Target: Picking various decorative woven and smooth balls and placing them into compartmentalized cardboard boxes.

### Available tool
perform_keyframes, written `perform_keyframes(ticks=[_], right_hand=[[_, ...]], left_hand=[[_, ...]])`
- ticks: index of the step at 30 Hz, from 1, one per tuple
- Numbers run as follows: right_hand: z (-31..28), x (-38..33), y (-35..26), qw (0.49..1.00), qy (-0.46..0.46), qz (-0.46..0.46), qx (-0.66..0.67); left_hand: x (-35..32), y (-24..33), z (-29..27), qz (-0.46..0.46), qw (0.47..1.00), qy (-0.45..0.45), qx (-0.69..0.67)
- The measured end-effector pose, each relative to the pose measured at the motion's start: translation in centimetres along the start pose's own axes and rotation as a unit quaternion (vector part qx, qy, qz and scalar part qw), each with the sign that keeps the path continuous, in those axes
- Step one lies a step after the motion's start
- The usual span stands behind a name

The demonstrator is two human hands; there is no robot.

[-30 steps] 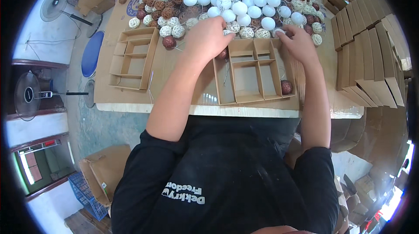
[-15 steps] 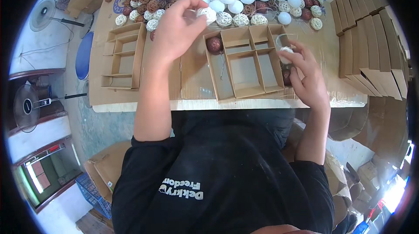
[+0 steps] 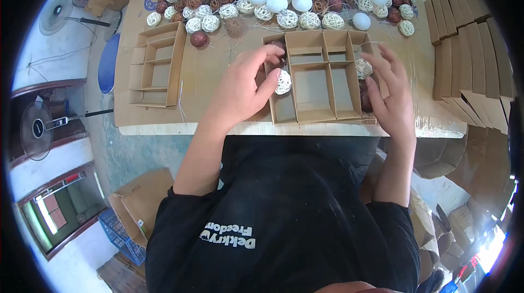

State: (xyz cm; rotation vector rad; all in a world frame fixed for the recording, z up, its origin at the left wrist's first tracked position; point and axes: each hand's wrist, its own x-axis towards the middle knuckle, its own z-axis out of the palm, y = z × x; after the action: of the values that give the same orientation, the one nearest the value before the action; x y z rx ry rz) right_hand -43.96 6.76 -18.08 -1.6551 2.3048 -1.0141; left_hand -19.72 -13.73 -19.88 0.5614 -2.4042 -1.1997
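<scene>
1. Here's the left hand, palm down, forearm slanting in from lower left; thumb and index stand apart over the divided box.
2. A white woven ball sits right at that thumb's tip, above the left channel; I can't tell whether hidden fingers grip it.
3. Over on the right, the other forearm rises nearly straight, the right hand curled, fingers spread.
4. Another woven ball lies between its thumb and index, at the box's right side; whether it's gripped, I can't tell.
5. The box lies flat on the counter, opening upward, its side channels running lengthwise away from the person, far ends leaning slightly left.
</scene>
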Motion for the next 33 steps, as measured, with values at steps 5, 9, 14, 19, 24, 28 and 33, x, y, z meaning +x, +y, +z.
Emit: perform_keyframes(ticks=[5, 9, 14, 19, 24, 28, 33], right_hand=[[0.5, -0.7, -0.5, 0.991, 0.079, 0.012, -0.107], [1.3, -0.3, 0.2, 0.993, -0.019, 0.113, -0.018], [0.9, 1.0, 0.6, 0.994, -0.038, 0.1, -0.018], [1.2, 1.3, 1.5, 0.995, -0.047, 0.076, -0.034], [-0.3, 0.2, 1.7, 0.992, -0.111, 0.054, -0.02], [-0.9, -0.9, 1.1, 0.988, -0.143, 0.059, -0.023], [-1.3, -1.6, -1.6, 0.986, -0.121, 0.106, 0.036]], left_hand=[[0.1, 0.9, -1.0, 0.015, 0.993, 0.082, 0.082], [-0.1, 1.2, -1.6, 0.013, 0.993, -0.04, 0.107], [-0.4, 1.3, -0.3, -0.049, 0.992, -0.049, 0.102], [-0.4, 1.1, 0.1, -0.027, 0.997, -0.017, 0.077], [-0.1, 1.2, 0.1, -0.034, 0.994, -0.012, 0.106], [0.2, 1.0, 0.1, -0.029, 0.992, -0.022, 0.117], [0.3, 1.3, 0.3, -0.067, 0.99, -0.018, 0.125]])
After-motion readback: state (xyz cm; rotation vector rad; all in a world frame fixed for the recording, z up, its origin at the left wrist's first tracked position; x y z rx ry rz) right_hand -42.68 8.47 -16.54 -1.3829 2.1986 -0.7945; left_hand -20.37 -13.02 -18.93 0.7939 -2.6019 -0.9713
